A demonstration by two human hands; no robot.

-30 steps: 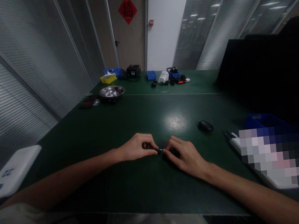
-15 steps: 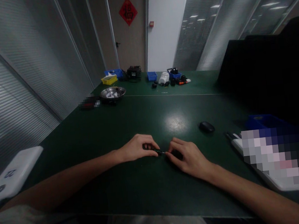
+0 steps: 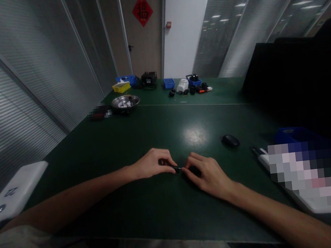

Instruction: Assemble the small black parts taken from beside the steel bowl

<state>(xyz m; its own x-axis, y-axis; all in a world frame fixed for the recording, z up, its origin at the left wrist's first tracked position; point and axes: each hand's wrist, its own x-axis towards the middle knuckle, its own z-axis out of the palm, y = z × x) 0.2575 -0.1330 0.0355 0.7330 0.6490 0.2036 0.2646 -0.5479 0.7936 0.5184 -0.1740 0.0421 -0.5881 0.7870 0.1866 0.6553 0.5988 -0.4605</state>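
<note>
Close to the middle of the dark green table (image 3: 118, 211), my hands face each other a short gap apart. My left hand (image 3: 153, 163) pinches a small dark piece (image 3: 176, 170) between thumb and fingertips; more of something dark shows inside the curl of its fingers. My right hand (image 3: 210, 171), resting low over the tabletop, has its thumb and index finger closed on a thin silvery tip (image 3: 181, 169) that meets the dark piece. Beneath its palm shows a black shape (image 3: 195, 171), mostly hidden. The exact kinds of these small items are too dark to tell.
A black computer mouse (image 3: 230, 141) lies beyond my right hand. Farther right are a white board-like object (image 3: 318, 207), partly blurred out, and a blue bin (image 3: 291, 134). A metal bowl (image 3: 125, 101) holds small pieces. A white device (image 3: 15, 191) stands at left.
My hands keep nearly the same pose, still joined by the small dark piece and silvery tip. The view has shifted very slightly.
</note>
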